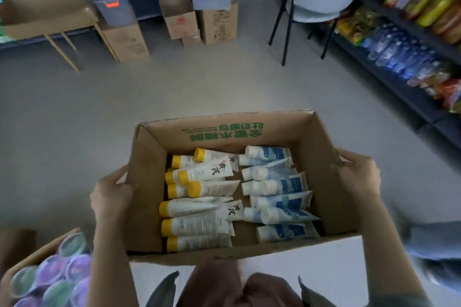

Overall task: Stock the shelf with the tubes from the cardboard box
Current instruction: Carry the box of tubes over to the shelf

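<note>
An open cardboard box (321, 172) with green print on its far inner wall is held up in front of me over the grey floor. Inside, several white tubes with yellow caps (199, 207) lie on the left half. Several white-and-blue tubes with white caps (277, 197) fill the right half. My left hand (112, 197) grips the box's left wall, thumb over the rim. My right hand (361, 174) grips the right wall in the same way. The dark shelf (411, 97) runs along the right side, stocked with water bottles and snack bags.
A light blue chair (319, 5) on black legs stands by the shelf. Cardboard boxes (217, 22) and clear plastic bins (109, 0) line the far wall, beside a wooden-framed table (50, 15). At lower left, a box of round-lidded cups (50, 279).
</note>
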Demonstrator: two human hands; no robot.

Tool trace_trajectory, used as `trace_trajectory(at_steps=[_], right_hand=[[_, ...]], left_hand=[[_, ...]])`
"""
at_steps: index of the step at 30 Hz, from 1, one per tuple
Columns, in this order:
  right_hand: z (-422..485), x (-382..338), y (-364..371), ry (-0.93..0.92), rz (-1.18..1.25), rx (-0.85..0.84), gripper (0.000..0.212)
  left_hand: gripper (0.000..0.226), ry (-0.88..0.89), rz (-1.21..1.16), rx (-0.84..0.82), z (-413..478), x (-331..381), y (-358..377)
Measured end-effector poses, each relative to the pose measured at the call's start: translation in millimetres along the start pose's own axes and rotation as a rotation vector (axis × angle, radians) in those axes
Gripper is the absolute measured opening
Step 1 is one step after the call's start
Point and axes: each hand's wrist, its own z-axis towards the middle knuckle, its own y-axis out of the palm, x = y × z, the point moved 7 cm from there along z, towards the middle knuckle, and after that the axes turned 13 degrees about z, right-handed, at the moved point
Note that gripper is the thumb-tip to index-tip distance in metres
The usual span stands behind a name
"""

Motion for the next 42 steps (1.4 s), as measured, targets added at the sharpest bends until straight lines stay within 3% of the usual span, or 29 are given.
trace_trajectory(at_steps=[8, 13, 22, 33, 42], right_hand=[[80.9, -41.4, -4.5, 0.095, 0.097, 0.181, 0.040], [149.7, -69.3, 10.7, 0.127, 0.095, 0.202, 0.039], [315.1, -123.8, 77.2, 0.171, 0.061, 0.163, 0.038], [488.8, -257.7, 143.2, 0.084, 0.079, 0.178, 0.039], [609.2, -325.8, 232.5, 0.192, 0.117, 0.252, 0.037]], left_hand=[[0.047, 0.166, -0.020, -0.077, 98.9, 139.9, 44.2], [0.047, 0.188, -0.001, -0.149, 157.4, 201.6, 84.3], [0.051, 0.126, 0.049, -0.234, 279.8, 317.6, 163.7], [0.050, 0.077, -0.061, -0.188, 426.6, 463.0, 185.1], [0.050, 0.208, 0.050, -0.271, 597.4, 610.5, 234.6]])
